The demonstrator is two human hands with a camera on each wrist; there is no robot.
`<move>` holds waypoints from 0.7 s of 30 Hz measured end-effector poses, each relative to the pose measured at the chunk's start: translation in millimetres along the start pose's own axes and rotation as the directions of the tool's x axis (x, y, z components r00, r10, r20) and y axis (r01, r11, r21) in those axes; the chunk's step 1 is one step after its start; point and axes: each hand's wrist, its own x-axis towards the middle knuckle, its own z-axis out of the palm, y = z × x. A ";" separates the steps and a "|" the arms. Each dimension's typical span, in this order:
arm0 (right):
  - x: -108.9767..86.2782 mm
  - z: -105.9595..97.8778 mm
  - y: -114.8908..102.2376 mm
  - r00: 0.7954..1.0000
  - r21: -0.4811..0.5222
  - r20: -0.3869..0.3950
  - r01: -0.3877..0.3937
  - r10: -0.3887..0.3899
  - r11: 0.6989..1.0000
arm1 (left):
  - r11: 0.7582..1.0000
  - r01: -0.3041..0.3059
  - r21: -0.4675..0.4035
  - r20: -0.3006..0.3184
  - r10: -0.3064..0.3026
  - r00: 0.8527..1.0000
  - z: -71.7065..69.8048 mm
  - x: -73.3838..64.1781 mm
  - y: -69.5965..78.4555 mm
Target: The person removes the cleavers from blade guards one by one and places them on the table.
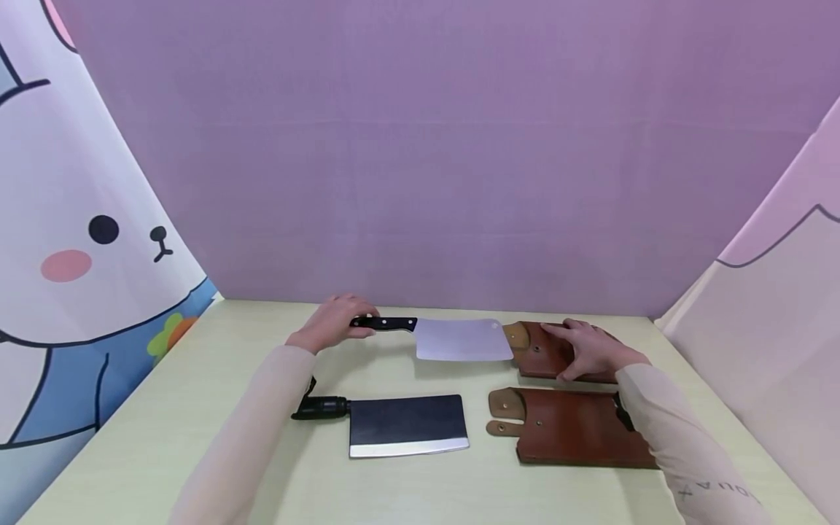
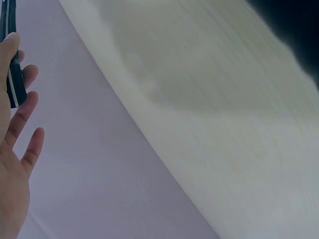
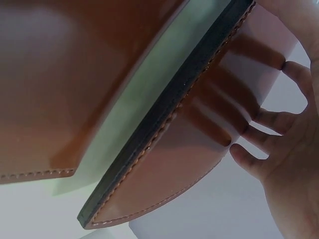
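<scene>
At the back of the table my left hand (image 1: 333,322) pinches the end of the black riveted handle (image 2: 16,82) of a cleaver (image 1: 462,340), thumb and fingers on it. Its bright blade lies flat-side up and points right, its tip end right at the mouth and tan flap of a brown leather knife sheath (image 1: 534,359). My right hand (image 1: 590,346) holds that sheath across its width, thumb at the near edge. In the right wrist view, the fingertips (image 3: 239,149) meet the far edge of the stitched sheath (image 3: 164,169).
A second cleaver (image 1: 407,423) with a dark blade and black handle lies nearer, on the pale table (image 1: 394,496). Right of it is another brown sheath (image 1: 577,434) with two tan straps, partly under my right forearm. A purple cloth (image 1: 420,160) stands behind the table.
</scene>
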 end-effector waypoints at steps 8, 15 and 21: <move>3.6 1.6 -3.7 1.000 -0.005 -0.025 0.015 -0.015 1.000 | 1.000 0.010 0.001 -0.003 -0.010 1.000 -3.3 -8.4 -10.0; 8.3 5.4 -6.0 1.000 0.016 -0.017 -0.003 0.004 1.000 | 1.000 0.011 0.007 -0.009 -0.010 1.000 -4.6 -19.0 -19.7; 13.8 9.0 -5.9 1.000 0.028 -0.003 -0.015 0.016 0.999 | 1.000 -0.001 0.021 -0.018 0.002 1.000 -5.0 -25.8 -27.6</move>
